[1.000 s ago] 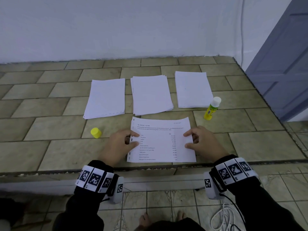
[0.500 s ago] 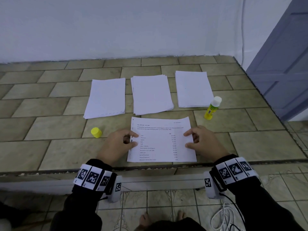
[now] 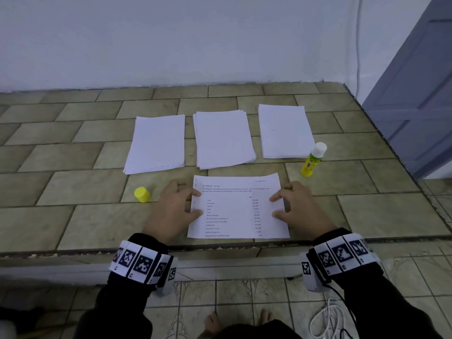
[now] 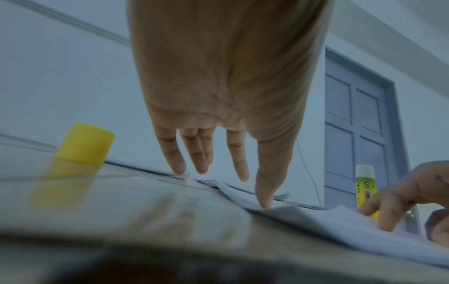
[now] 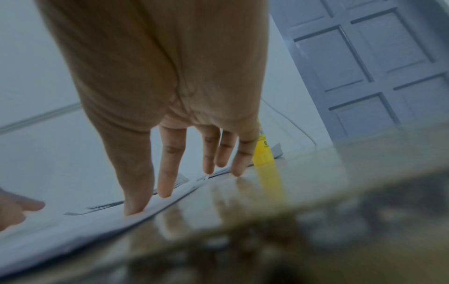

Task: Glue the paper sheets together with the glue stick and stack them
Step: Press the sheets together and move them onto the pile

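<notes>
I see both sets of fingers spread and straight, left hand (image 3: 175,209) and right hand (image 3: 297,206) pressing opposite edges of the printed sheet (image 3: 238,206) flat on the tiled ledge (image 3: 73,216), glue stick (image 3: 313,162) upright beyond, yellow cap (image 3: 141,194) left.

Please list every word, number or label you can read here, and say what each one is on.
"CE": on the glue stick label; its other print is too blurred.
"RM": seems to head the number column on the printed sheet; the rest is too small to quote.
Wristbands: black-and-white square codes, no words.
Paper stacks: blank.
</notes>
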`<action>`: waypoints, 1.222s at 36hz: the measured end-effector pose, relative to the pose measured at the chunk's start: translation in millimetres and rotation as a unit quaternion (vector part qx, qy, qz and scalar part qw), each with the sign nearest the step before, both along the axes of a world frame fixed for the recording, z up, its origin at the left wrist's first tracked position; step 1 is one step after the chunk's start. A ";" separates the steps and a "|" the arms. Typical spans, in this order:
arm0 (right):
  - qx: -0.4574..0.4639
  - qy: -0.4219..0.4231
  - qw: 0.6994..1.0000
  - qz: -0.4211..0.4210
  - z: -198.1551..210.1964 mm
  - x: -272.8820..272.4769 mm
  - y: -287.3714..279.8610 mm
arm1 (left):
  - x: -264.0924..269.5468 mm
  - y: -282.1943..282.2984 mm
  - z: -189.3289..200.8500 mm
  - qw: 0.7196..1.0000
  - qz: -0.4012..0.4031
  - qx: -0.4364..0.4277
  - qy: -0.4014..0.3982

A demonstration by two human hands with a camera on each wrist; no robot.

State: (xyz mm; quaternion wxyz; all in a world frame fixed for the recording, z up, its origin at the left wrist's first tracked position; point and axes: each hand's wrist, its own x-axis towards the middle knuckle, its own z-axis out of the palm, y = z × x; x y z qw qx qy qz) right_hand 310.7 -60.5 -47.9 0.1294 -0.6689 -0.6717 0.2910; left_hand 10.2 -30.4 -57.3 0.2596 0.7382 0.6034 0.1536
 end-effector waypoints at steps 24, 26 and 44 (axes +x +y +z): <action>0.068 -0.175 0.980 0.064 10.2 -33.6 -2.4 | 40.1 -13.5 -45.0 0.979 -0.022 0.095 0.181; 0.072 -0.153 0.981 0.093 6.8 -54.9 -1.4 | 40.1 -13.4 -46.5 0.978 -0.018 0.114 0.174; 0.080 -0.194 0.952 0.223 -36.3 -59.7 4.5 | 37.7 -11.0 -51.2 0.969 -0.016 0.151 0.194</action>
